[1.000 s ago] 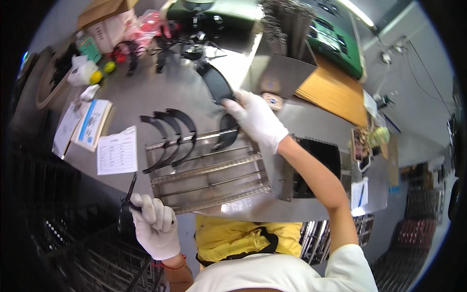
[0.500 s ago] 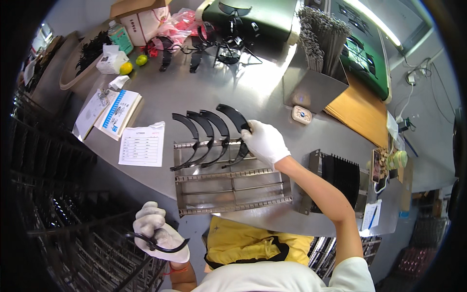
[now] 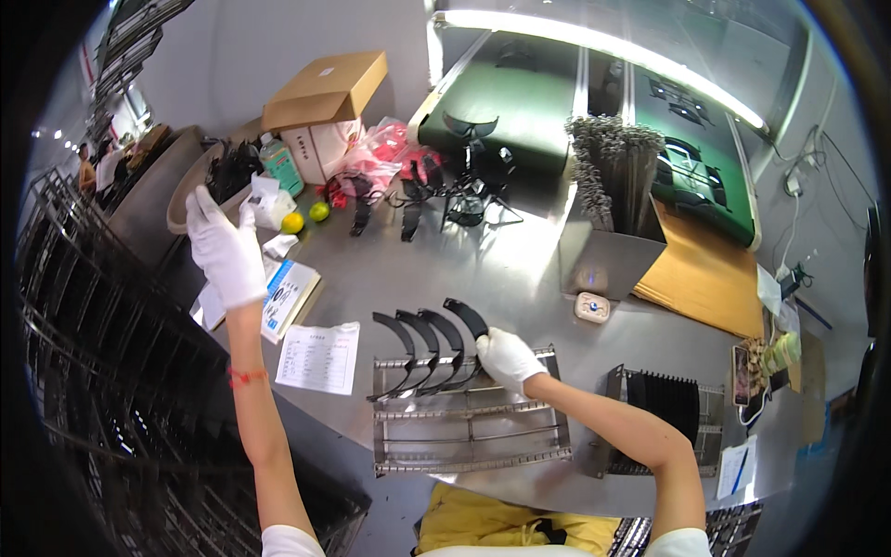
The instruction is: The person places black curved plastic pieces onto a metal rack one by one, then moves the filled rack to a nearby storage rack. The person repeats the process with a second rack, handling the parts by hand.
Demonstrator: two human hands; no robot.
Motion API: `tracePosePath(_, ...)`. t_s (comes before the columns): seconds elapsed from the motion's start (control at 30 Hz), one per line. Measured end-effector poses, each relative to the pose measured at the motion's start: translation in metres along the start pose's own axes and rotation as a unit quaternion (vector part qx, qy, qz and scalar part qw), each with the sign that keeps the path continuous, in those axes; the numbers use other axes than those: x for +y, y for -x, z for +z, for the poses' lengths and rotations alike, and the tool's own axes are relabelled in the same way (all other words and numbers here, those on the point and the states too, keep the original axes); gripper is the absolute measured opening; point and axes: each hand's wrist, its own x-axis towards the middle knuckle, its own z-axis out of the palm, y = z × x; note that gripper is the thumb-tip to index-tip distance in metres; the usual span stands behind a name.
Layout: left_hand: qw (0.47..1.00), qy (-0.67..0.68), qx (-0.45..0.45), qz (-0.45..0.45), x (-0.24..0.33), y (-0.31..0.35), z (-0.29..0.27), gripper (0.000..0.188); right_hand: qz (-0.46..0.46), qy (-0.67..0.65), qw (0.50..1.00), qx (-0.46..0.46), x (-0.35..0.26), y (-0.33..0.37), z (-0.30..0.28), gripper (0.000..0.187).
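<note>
One gloved left hand (image 3: 223,251) hovers open and empty near the beige bin (image 3: 176,212) by the worktop's (image 3: 371,269) far-left corner. Toward the near edge, three curved black pieces (image 3: 425,331) stand in the metal rack (image 3: 473,462); the right hand (image 3: 509,360) pinches a fourth piece (image 3: 466,317) there, seemingly seating it; release calls for steady footing.

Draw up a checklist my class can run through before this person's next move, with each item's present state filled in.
1. Right hand gripping a curved black piece: ok.
2. That piece's lower end seated in the metal rack: cannot tell, the hand hides it.
3. Three other curved pieces standing on the rack: ok.
4. Left hand free: ok, open, with no piece showing.
5. Paper sheet apart from the rack: ok.
</note>
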Motion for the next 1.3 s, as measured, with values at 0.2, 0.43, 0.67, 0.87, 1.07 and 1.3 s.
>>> tracePosePath(0.2, 0.862, 0.273, -0.410, 0.119, 0.133, 0.043, 0.078, 0.041, -0.013, 0.036, 0.999, -0.038, 0.013, 0.010, -0.017, 0.038)
tracePosePath(0.43, 0.714, 0.300, -0.627, 0.087, 0.202, 0.152, 0.235, 0.058, 0.075, -0.031, 0.960, -0.269, 0.002, -0.012, -0.045, 0.062)
tracePosePath(0.67, 0.595, 0.402, -0.609, -0.337, 0.204, 0.179, 0.307, 0.046, -0.027, -0.266, 0.958, 0.106, 0.014, -0.196, -0.048, 0.078)
tracePosePath(0.87, 0.546, 0.396, -0.668, -0.315, 0.258, 0.169, 0.293, 0.010, -0.010, -0.366, 0.910, 0.194, 0.064, -0.299, -0.045, 0.082)
tracePosePath(1.07, 0.512, 0.398, -0.709, -0.277, 0.210, 0.171, 0.182, 0.015, 0.060, -0.435, 0.886, 0.149, 0.033, -0.203, -0.046, 0.053)
tracePosePath(1.3, 0.420, 0.437, -0.736, -0.302, 0.177, 0.128, 0.063, 0.019, 0.087, -0.148, 0.970, 0.171, 0.057, -0.127, -0.082, 0.040)
